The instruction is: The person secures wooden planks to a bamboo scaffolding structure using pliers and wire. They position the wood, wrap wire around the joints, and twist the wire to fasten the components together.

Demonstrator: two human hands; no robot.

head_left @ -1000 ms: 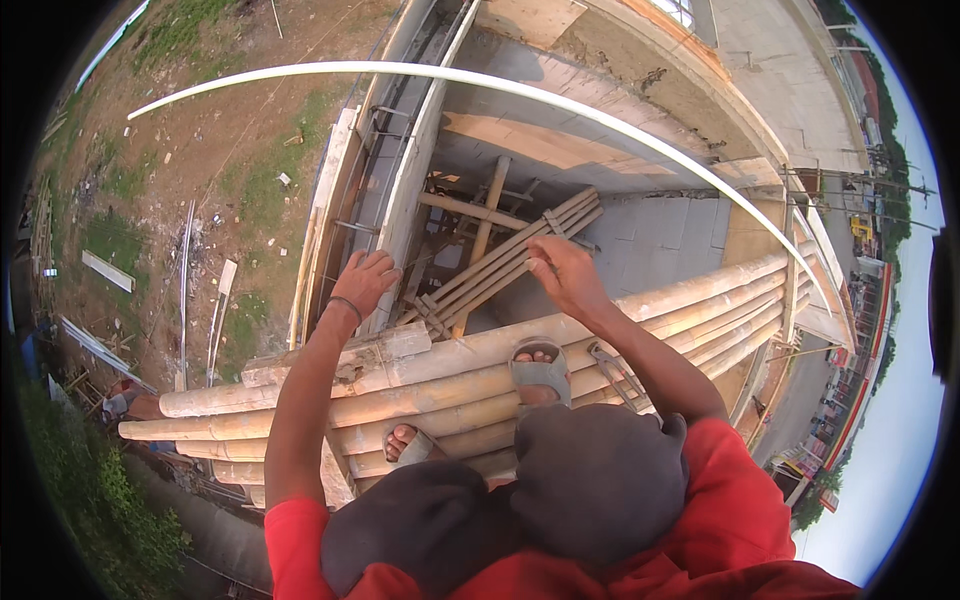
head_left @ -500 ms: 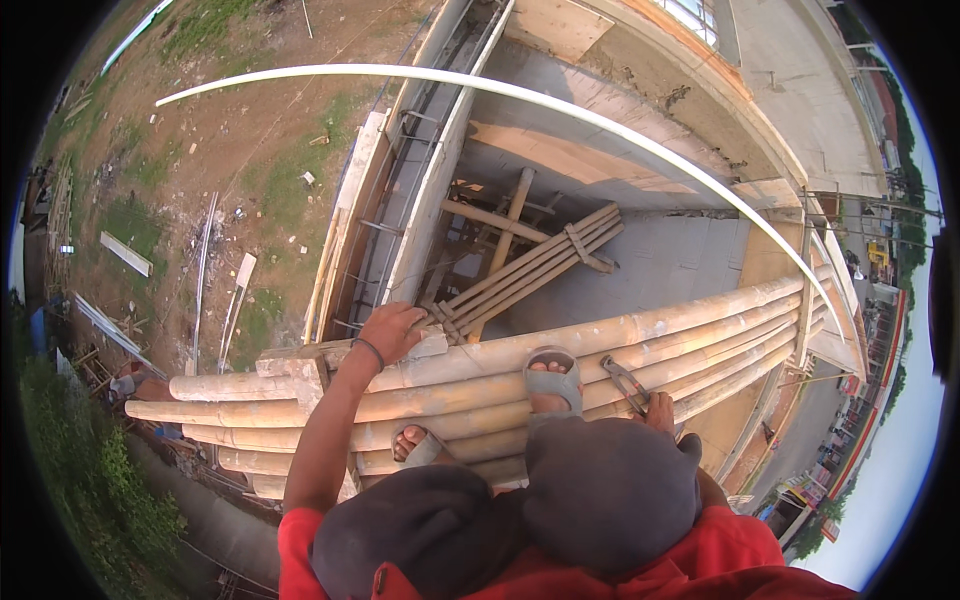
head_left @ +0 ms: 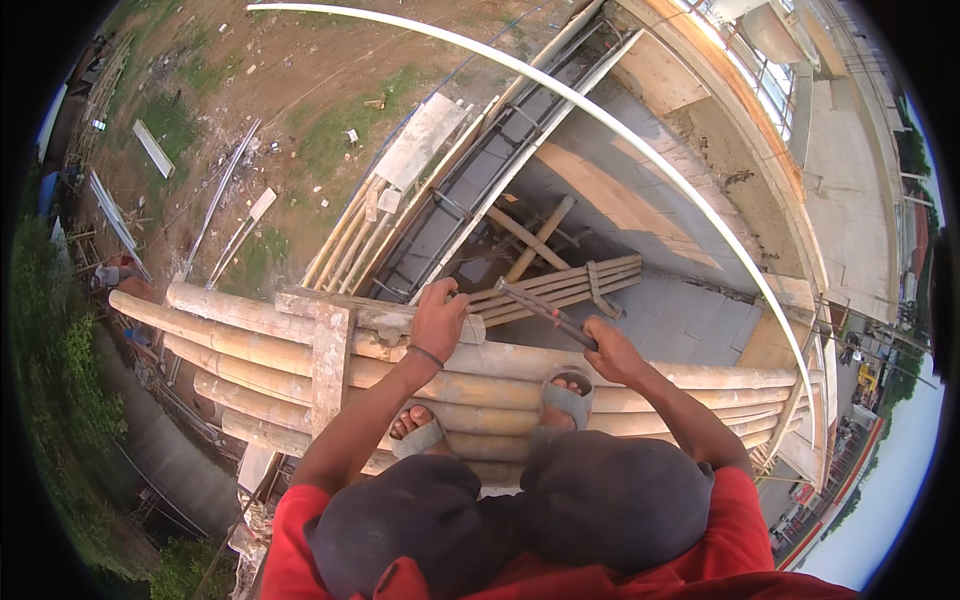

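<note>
I squat with sandaled feet on a platform of bamboo poles (head_left: 485,418). My right hand (head_left: 612,352) is wrapped around the handles of a pair of pincers (head_left: 548,310), whose head points left toward my other hand. My left hand (head_left: 438,322) is closed with curled fingers, beside the end of a rough wooden beam (head_left: 375,315) lying across the poles' far edge. Whatever sits in its fingers is too small to make out. A gap separates the pincers' head from the left fingers. Just beyond, a narrow formwork channel (head_left: 455,195) holds steel bars.
A deep pit lies beyond the platform, with a bundle of bamboo (head_left: 560,288) low inside it. A long white pipe (head_left: 640,140) arches across overhead. Dirt ground with scattered planks (head_left: 153,148) spreads far below on the left; a road runs on the right.
My right hand has lifted the pincers from beside my right foot, up and left toward the left hand. My left hand has shifted right, and the view has turned.
</note>
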